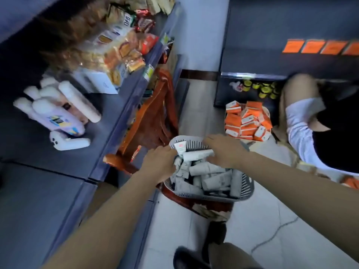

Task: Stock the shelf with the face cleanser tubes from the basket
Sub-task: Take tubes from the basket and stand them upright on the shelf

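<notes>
Hands: two, fingers gripping tubes (pixel 196 154) | basket (pixel 245 188): one | tubes: uncountable

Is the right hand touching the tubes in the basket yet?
Touching. The head view shows the right hand resting on a white tube atop the pile in the grey basket.

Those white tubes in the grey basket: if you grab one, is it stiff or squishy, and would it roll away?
The white tubes look small and plastic, so probably light and a little squashy. Their round bodies might roll on a flat shelf, though flat crimped ends should limit that. Heaped loosely in the grey basket, neighbours will likely shift when the left hand or right hand lifts one.
</notes>
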`<state>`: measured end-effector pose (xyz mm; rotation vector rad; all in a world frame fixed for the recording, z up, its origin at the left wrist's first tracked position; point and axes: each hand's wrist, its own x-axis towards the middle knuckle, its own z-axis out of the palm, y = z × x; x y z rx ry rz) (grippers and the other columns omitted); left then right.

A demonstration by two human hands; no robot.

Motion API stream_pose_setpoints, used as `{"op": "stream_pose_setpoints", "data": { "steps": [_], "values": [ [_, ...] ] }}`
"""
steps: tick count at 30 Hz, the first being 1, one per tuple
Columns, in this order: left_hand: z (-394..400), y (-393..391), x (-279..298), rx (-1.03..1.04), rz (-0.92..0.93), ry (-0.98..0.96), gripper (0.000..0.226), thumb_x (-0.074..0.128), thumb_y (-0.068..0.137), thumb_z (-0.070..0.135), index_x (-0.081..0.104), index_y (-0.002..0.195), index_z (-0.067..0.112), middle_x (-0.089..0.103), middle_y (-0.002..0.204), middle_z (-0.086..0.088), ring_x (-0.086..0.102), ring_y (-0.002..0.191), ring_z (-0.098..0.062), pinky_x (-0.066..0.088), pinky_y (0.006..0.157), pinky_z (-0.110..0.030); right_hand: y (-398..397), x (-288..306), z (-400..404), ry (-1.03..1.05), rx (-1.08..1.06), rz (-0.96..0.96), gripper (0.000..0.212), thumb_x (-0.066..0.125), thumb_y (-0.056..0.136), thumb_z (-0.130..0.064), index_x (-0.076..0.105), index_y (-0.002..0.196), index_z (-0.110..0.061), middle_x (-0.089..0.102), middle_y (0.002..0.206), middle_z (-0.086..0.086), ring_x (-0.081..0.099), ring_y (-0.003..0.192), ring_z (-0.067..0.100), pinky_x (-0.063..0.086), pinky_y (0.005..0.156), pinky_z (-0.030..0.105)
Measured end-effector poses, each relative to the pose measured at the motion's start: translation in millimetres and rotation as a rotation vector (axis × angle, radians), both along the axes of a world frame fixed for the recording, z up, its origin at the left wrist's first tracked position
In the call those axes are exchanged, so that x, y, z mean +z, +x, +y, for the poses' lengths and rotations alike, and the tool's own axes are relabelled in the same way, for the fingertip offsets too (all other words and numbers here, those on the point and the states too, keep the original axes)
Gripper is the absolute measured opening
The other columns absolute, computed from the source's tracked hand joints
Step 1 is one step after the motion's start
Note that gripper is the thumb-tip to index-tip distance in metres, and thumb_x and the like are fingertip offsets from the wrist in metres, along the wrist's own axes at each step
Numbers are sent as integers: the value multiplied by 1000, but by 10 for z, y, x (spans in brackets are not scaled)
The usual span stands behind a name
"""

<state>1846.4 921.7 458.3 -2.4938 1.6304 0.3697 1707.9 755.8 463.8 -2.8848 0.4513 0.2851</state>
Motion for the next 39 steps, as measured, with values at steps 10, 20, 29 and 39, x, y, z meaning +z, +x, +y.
{"op": "stream_pose_setpoints", "data": {
  "steps": [10,20,29,39],
  "values": [
    [-579,3,-1213,48,298,149,42,56,88,29,49,128,20,51,130,-2,49,118,-25,44,92,-38,-348,-1276,-575,429,-456,200,48,66,82,-36,49,124,-19,54,128,0,53,111,19,44,86,30],
    [-919,-49,-2349,-16,447,247,41,56,88,25,50,126,9,52,122,-13,52,109,-30,47,85,-41,-550,-2330,-436,665,-971,288,39,62,86,-29,52,115,-6,58,111,10,54,106,27,40,79,29],
    [-1226,-71,-3185,111,592,96,31,60,80,19,54,110,15,61,108,-6,58,99,-27,46,74,-34,-297,-3076,-4,755,-1416,225,69,57,84,-51,47,128,2,56,128,15,52,118,28,40,96,30],
    [-1379,-18,-3464,136,609,144,58,68,74,32,47,124,12,56,119,-10,55,107,-29,49,86,-42,-201,-3280,-134,1061,-1771,102,94,69,38,-32,43,123,-1,61,112,12,60,99,29,53,83,39]
  ]
}}
